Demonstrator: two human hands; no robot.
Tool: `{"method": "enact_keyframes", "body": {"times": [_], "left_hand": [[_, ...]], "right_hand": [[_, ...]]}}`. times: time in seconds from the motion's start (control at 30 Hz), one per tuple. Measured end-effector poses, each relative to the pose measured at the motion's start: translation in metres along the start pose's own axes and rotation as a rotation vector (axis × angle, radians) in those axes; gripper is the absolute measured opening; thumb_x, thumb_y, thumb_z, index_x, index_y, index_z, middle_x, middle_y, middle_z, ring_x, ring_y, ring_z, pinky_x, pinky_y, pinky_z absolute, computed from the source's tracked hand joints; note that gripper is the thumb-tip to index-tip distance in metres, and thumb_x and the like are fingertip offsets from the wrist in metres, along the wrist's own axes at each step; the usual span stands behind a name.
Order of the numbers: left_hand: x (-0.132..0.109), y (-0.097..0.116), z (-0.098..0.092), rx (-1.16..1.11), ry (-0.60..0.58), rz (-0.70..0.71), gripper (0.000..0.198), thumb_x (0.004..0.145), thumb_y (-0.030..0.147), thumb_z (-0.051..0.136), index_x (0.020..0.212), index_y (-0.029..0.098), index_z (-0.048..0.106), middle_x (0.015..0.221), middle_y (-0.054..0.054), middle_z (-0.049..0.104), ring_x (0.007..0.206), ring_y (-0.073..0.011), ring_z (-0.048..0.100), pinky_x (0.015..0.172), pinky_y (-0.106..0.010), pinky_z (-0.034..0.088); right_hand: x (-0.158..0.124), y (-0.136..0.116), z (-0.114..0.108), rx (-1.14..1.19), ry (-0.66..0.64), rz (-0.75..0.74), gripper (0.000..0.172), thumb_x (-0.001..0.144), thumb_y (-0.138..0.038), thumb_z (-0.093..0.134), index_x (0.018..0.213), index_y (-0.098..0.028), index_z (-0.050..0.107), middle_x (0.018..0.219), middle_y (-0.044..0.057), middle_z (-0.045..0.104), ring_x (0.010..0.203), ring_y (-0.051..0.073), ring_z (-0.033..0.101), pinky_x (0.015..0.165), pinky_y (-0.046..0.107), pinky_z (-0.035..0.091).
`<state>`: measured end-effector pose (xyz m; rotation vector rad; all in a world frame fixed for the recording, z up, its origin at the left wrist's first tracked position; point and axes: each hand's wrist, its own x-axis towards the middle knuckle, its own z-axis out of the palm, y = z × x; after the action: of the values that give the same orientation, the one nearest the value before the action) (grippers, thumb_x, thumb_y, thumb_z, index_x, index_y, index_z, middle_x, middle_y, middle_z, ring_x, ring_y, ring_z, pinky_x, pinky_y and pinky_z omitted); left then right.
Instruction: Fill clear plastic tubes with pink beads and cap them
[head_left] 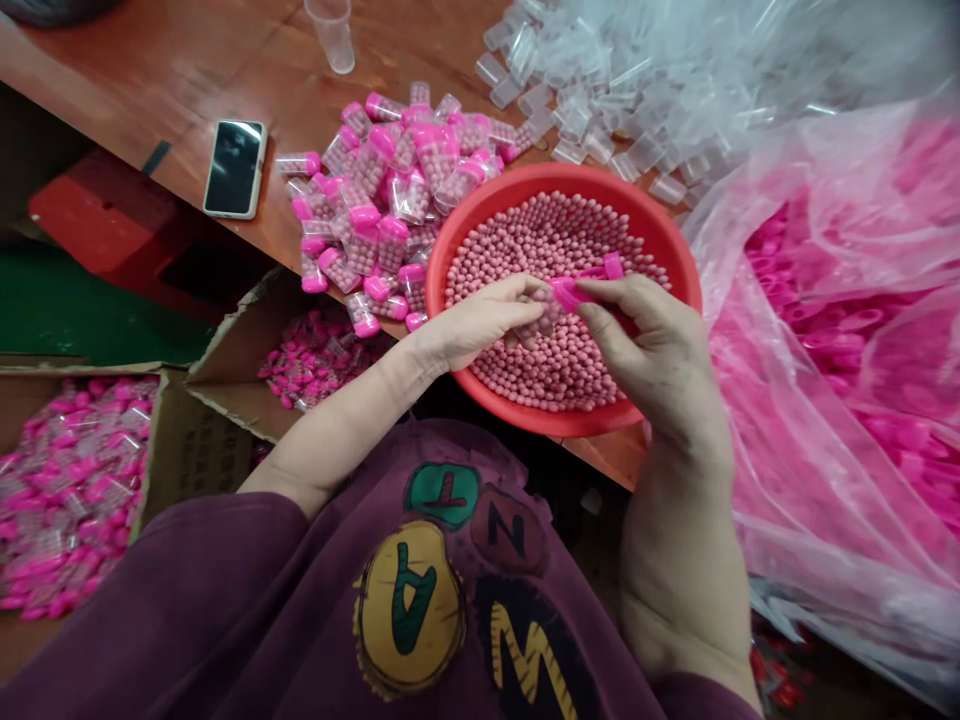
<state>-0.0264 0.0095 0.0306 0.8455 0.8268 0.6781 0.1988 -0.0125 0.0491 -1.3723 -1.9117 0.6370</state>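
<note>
Above a red basin (pixel 693 290) of small pink balls (pixel 544 235), my two hands meet. My left hand (pixel 487 315) is closed around a small clear container (pixel 538 315) with pink balls inside, partly hidden by the fingers. At the mouth of this container sits a bright pink cap (pixel 568 292), pinched between the thumb and forefinger of my right hand (pixel 656 345). Another pink piece (pixel 613 265) shows just beyond my right fingers; whether it belongs to the same cap I cannot tell.
Filled, pink-capped containers (pixel 360 250) lie heaped left of the basin. Clear containers (pixel 577 105) are piled behind it. On the right is a plastic bag (pixel 757 400) of pink caps (pixel 817 310). A phone (pixel 235 170) and a clear cup (pixel 334 40) rest on the table; cardboard boxes (pixel 202 430) stand lower left.
</note>
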Motion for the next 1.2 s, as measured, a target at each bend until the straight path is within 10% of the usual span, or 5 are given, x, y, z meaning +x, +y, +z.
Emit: {"method": "enact_keyframes", "body": {"times": [0.33, 0.6, 0.87, 1.2], "left_hand": [[0.010, -0.015, -0.006, 0.164, 0.022, 0.048, 0.003, 0.110, 0.025, 0.069, 0.111, 0.023, 0.071, 0.103, -0.006, 0.081, 0.090, -0.0181, 0.074, 0.084, -0.035, 0.059], [0.013, -0.015, -0.010, 0.215, 0.036, 0.101, 0.013, 0.106, 0.028, 0.070, 0.117, 0.021, 0.074, 0.103, -0.008, 0.083, 0.094, -0.0211, 0.079, 0.083, -0.037, 0.064], [0.012, -0.020, -0.007, 0.220, 0.061, 0.129, 0.011, 0.107, 0.030, 0.077, 0.111, 0.020, 0.075, 0.107, -0.008, 0.083, 0.111, -0.0231, 0.082, 0.100, -0.039, 0.065], [0.013, -0.009, -0.010, 0.103, -0.038, 0.065, 0.026, 0.100, 0.022, 0.074, 0.124, 0.018, 0.083, 0.113, -0.012, 0.088, 0.114, -0.0262, 0.084, 0.101, -0.044, 0.069]], "right_hand": [[-0.005, 0.010, -0.022, -0.152, -0.123, -0.108, 0.023, 0.111, -0.034, 0.074, 0.124, -0.032, 0.092, 0.128, 0.010, 0.088, 0.116, 0.033, 0.085, 0.108, 0.054, 0.072], [-0.018, 0.009, -0.004, -0.074, 0.088, 0.033, 0.023, 0.114, -0.043, 0.074, 0.130, -0.037, 0.090, 0.124, 0.008, 0.089, 0.114, 0.033, 0.085, 0.111, 0.055, 0.070], [-0.018, 0.007, -0.020, -0.161, -0.132, -0.035, 0.021, 0.110, -0.033, 0.076, 0.123, -0.036, 0.092, 0.122, 0.010, 0.087, 0.111, 0.034, 0.084, 0.106, 0.055, 0.070], [-0.018, 0.011, 0.009, -0.088, 0.209, 0.019, 0.023, 0.115, -0.043, 0.073, 0.131, -0.034, 0.088, 0.126, 0.010, 0.086, 0.120, 0.034, 0.083, 0.113, 0.057, 0.070]]}}
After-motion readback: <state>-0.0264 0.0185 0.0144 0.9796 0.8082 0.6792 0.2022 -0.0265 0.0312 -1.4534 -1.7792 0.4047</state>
